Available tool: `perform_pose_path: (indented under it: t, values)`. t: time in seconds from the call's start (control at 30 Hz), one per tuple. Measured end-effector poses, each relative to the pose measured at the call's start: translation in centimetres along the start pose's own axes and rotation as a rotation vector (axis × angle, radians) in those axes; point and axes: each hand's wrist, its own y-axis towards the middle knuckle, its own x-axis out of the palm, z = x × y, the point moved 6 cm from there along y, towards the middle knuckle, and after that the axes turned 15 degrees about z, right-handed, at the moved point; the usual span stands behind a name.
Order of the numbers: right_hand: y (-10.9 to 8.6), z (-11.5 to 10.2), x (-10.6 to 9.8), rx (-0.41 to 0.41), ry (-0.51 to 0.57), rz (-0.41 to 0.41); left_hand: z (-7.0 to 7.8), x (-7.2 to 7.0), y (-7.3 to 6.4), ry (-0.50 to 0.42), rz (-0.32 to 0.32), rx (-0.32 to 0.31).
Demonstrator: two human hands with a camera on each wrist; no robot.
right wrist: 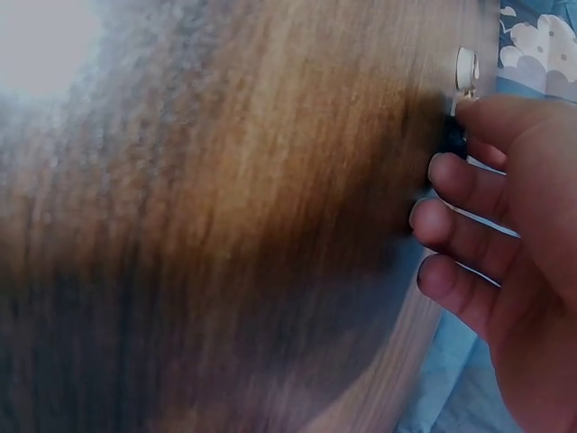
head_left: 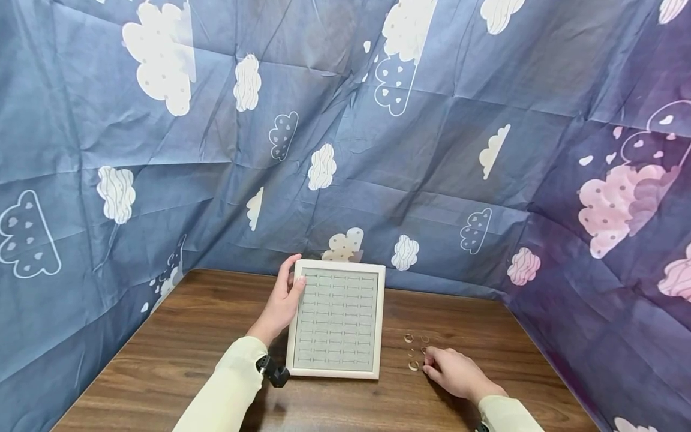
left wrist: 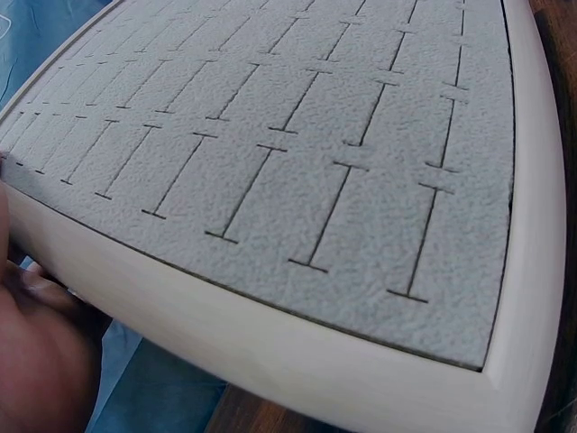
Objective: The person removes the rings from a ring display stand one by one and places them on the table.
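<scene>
My left hand (head_left: 283, 300) grips the left edge of a ring display tray (head_left: 382, 318), thumb on the front of its frame. The tray is cream-framed, with a grey padded insert (left wrist: 361, 207) cut by rows of slits, and it stands tilted up on the table. My right hand (head_left: 456, 369) is low over the table at the right, thumb and index finger close together beside a thin ring (head_left: 423, 349). Whether they pinch it is hidden. Other rings lie alongside, among them a wider gold ring (head_left: 413, 365) and another ring (head_left: 408, 338). One ring (right wrist: 465, 69) shows beyond the fingertips.
The brown wooden table (head_left: 216, 336) runs back to a blue cloth backdrop (head_left: 378, 150) with cloud prints, which also hangs along both sides. A black wrist camera (head_left: 275, 372) is strapped to the left sleeve, near the tray's lower left corner.
</scene>
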Motion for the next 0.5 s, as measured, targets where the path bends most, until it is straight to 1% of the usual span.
perform_pose_path:
  t: [0.23,0.4,0.5]
  values:
    - [0.09,0.02,-0.09,0.075,-0.007,0.004,0.21,0.00,0.14,-0.012,-0.002,-0.004]
    - [0.15,-0.22,-0.18,0.089,0.016,0.006,0.43,-0.35,0.10,0.011,-0.003,-0.001]
    - [0.44,-0.32,-0.47,0.096,0.026,0.013,0.51,-0.60,0.19,0.038,-0.021,-0.010]
